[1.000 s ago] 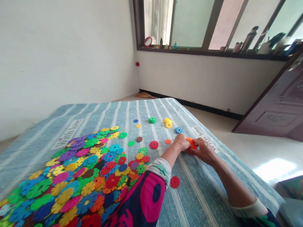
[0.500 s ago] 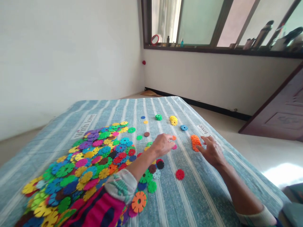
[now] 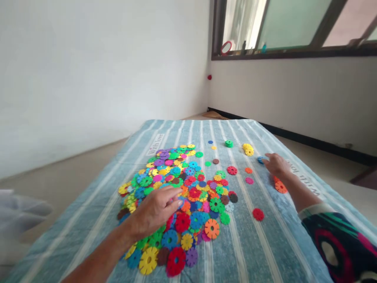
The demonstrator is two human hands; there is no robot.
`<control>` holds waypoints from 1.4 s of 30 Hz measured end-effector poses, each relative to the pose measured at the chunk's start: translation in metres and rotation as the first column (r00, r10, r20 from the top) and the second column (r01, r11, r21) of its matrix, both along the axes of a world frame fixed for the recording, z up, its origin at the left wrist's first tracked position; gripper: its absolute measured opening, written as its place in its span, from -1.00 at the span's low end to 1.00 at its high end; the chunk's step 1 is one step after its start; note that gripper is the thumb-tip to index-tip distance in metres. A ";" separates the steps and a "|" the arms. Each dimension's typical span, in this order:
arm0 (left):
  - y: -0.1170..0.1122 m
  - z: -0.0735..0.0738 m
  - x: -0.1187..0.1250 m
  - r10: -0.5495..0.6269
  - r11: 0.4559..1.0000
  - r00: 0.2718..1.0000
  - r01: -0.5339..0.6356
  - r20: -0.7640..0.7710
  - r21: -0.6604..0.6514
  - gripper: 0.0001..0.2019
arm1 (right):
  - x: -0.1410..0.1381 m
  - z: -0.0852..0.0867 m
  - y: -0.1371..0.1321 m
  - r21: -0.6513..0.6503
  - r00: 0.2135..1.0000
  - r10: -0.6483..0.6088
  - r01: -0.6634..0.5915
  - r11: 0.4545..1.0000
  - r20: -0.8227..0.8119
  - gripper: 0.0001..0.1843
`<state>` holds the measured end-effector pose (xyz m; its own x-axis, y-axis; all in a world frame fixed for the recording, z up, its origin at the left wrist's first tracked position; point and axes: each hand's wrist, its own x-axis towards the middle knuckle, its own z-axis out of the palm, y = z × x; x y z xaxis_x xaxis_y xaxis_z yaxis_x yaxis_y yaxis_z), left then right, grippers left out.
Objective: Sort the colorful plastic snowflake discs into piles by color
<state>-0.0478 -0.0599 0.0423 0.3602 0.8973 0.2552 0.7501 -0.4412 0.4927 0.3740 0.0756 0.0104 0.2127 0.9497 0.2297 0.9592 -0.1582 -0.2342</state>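
Toothed plastic discs in many colours lie in a wide pile [image 3: 146,181] on a striped blue cloth. Over the near part of the pile is my left hand [image 3: 160,206], its thumb and fingers drawn together; a blue patch shows at the fingertips, but whether it is held is unclear. My right hand [image 3: 278,166] is at the right, fingertips closed at the edge of a blue disc [image 3: 260,159]. Just below that wrist, overlapping orange discs [image 3: 280,187] are partly hidden by the arm. A yellow disc stack [image 3: 248,149] and a green disc stack [image 3: 229,144] sit farther back.
Single discs lie between pile and stacks: a red disc [image 3: 232,170], a small orange disc [image 3: 248,170], a pink disc [image 3: 249,181] and a nearer red disc [image 3: 258,214]. The striped cloth [image 3: 235,251] ends at a far edge before the white wall [image 3: 103,70].
My left hand has moved back from the loose discs to the pile. My right hand has gone from the orange discs to the blue disc. The view has turned left.
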 end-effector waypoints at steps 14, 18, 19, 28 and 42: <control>0.014 -0.015 -0.025 0.120 0.993 0.993 -0.120 0.011 -0.003 -0.89 | -0.178 -0.010 -0.111 0.166 0.637 0.721 -0.707 0.688 -0.272 -0.78; 0.026 -0.024 -0.030 0.146 0.989 0.976 -0.148 0.165 -0.002 -0.82 | -0.228 -0.009 -0.124 0.076 0.609 0.763 -0.769 0.635 -0.216 -0.81; 0.027 -0.027 -0.034 0.159 0.987 0.967 -0.163 0.199 0.000 -0.79 | -0.238 -0.010 -0.123 0.041 0.630 0.755 -0.763 0.646 -0.182 -0.81; 0.028 -0.048 -0.050 0.202 0.972 0.954 -0.224 0.220 0.077 -0.80 | -0.273 -0.020 -0.119 -0.003 0.671 0.742 -0.742 0.671 -0.015 -0.67; 0.028 -0.051 -0.043 0.171 0.971 0.975 -0.192 0.145 0.145 -0.79 | -0.191 0.015 -0.128 -0.006 0.559 0.784 -0.815 0.579 -0.269 -0.89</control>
